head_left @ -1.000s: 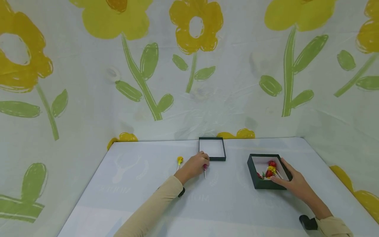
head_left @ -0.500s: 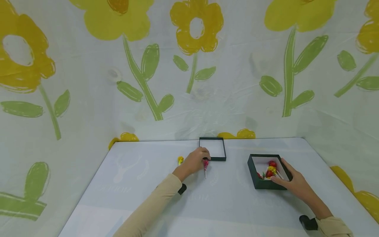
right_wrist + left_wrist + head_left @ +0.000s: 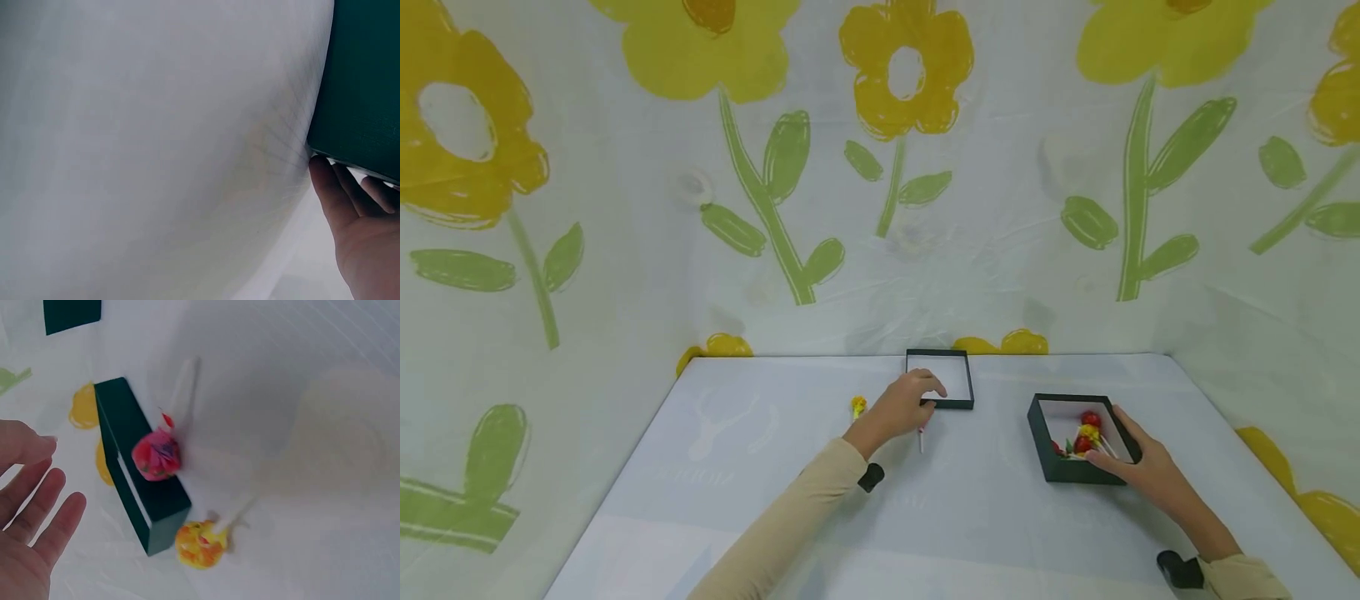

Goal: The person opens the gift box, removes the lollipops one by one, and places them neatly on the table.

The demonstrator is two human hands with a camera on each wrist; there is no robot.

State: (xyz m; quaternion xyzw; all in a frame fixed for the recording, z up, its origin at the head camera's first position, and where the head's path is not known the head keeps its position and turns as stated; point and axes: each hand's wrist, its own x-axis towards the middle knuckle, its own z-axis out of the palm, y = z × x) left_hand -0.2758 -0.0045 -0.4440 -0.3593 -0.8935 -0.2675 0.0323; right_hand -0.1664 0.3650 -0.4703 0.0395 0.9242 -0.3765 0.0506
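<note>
My left hand (image 3: pixel 898 407) is spread loosely over the near edge of a shallow dark green lid (image 3: pixel 955 405), holding nothing. A lollipop in a pink wrapper (image 3: pixel 156 456) lies below it against the lid's side in the left wrist view; the head view shows little beyond its white stick (image 3: pixel 922 442). To the left lies a yellow-wrapped lollipop (image 3: pixel 858 407). My right hand (image 3: pixel 1150 467) grips the near right corner of a dark green open box (image 3: pixel 1078 472), thumb over the front rim, fingers along the right wall. Red and yellow lollipops (image 3: pixel 1086 433) lie inside.
A white table (image 3: pixel 775 500) carries everything, with its far edge against a flower-printed cloth backdrop (image 3: pixel 1000 267). The lid lies near that far edge, left of the box. A black wrist strap (image 3: pixel 871 477) is on the left arm, and another (image 3: pixel 1180 571) by the right sleeve.
My left hand's fingers have come away from the pink lollipop and spread apart, leaving it by the lid. My right hand and the box stay in place.
</note>
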